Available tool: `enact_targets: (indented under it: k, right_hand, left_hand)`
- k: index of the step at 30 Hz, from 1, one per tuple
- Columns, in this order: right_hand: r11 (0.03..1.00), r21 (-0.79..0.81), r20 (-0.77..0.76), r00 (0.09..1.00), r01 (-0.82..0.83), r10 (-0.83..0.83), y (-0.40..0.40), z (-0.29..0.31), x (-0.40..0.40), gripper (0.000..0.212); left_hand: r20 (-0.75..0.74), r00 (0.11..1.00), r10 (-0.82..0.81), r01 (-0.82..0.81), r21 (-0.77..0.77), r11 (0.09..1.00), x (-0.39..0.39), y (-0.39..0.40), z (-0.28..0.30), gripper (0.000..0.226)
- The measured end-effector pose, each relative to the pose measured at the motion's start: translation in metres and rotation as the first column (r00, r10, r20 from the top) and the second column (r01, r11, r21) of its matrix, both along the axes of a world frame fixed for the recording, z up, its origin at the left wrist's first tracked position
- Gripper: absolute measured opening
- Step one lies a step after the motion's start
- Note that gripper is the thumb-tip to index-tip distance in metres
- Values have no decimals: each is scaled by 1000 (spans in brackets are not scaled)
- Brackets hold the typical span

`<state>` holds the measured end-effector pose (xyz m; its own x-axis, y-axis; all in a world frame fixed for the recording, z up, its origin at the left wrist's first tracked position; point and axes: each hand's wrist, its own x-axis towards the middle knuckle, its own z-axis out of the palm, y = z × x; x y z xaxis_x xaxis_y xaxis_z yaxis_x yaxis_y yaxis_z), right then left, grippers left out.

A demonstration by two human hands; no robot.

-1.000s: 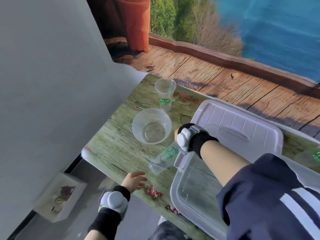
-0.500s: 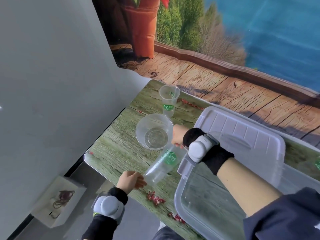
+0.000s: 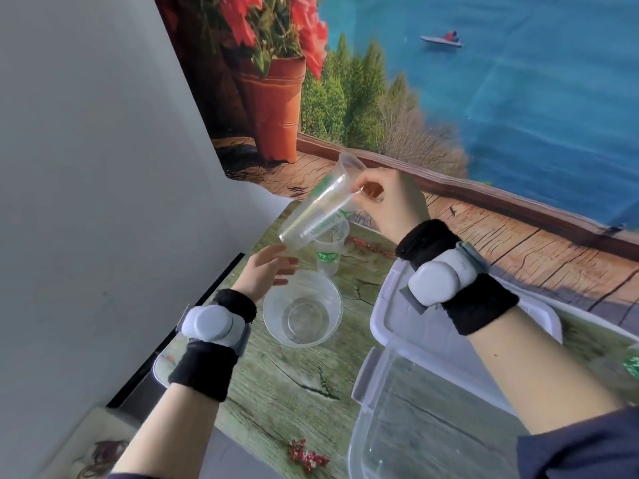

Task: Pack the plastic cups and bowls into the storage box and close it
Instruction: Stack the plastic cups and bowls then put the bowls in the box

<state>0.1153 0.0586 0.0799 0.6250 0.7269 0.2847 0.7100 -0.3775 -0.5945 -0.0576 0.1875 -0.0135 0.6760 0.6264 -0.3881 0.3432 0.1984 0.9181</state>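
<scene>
My right hand (image 3: 389,202) pinches the rim of a clear plastic cup (image 3: 318,205) with green print, held tilted in the air, base down to the left. Just under that base my left hand (image 3: 268,273) is raised with fingers spread, holding nothing. A second clear cup (image 3: 330,250) stands upright on the table behind the held one. In front of it sits a clear plastic bowl (image 3: 302,314), empty. The clear storage box (image 3: 397,430) lies open at lower right, and its white lid (image 3: 383,316) rests beside it under my right forearm.
The wood-print table (image 3: 287,385) has a rounded left edge with a gap and a grey wall beside it. Red berry sprigs (image 3: 306,456) lie near the front edge. Another green-printed cup (image 3: 631,361) shows at the far right. A printed backdrop hangs behind.
My right hand lifted the cup from low beside the box up above the table. My left hand rose from the table's front edge to just below the cup's base.
</scene>
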Motion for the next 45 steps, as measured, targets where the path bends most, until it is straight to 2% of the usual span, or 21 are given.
enact_targets:
  k: [5, 7, 9, 13, 17, 22, 24, 28, 32, 37, 41, 43, 45]
  right_hand:
    - [998, 63, 137, 990, 20, -28, 8, -17, 14, 11]
    - [998, 51, 176, 983, 35, -43, 12, -27, 24, 13]
    - [999, -11, 177, 983, 44, -42, 15, -39, 30, 15]
    - [981, -194, 129, 992, 9, 16, 26, -65, 42, 17]
    - [951, -300, 58, 994, -72, 94, 34, -89, 49, 17]
    - [906, -396, -32, 988, -149, 148, 42, -120, 57, 15]
    - [914, -373, -87, 987, -158, 136, 41, -131, 60, 16]
    - [942, -305, -319, 947, -142, 40, 35, -143, 61, 31]
    - [964, -240, -467, 884, -116, -10, 30, -148, 59, 38]
    - [994, -105, -534, 840, 42, -92, 14, -134, 58, 38]
    - [991, 39, -581, 810, 128, -82, -5, -97, 61, 31]
    - [969, 143, -559, 824, 201, -88, -39, -73, 65, 28]
    - [944, 234, -568, 821, 232, -61, -53, -58, 67, 26]
  left_hand:
    - [-121, 988, -93, 97, 24, 995, 52, 25, -9, 46]
    - [-193, 970, -148, 158, 39, 987, 69, 33, -18, 46]
    - [-232, 962, -141, 149, 18, 989, 72, 37, -28, 46]
    - [-251, 965, -79, 75, -27, 997, 72, 46, -55, 45]
    - [-231, 971, -59, 58, -13, 998, 75, 52, -80, 50]
    - [-201, 974, -108, 117, 30, 993, 89, 57, -94, 57]
    - [-207, 969, -138, 150, 43, 988, 94, 58, -95, 58]
    - [-195, 962, -192, 206, 51, 977, 101, 53, -92, 54]
    - [-169, 961, -221, 221, -18, 975, 103, 38, -81, 43]
    - [-117, 971, -210, 213, 13, 977, 107, 22, -54, 36]
    - [7, 975, -221, 219, 100, 971, 116, 10, -17, 33]
    - [86, 956, -279, 267, 133, 955, 129, -11, 6, 33]
    - [160, 956, -246, 224, 148, 963, 135, -19, 22, 31]
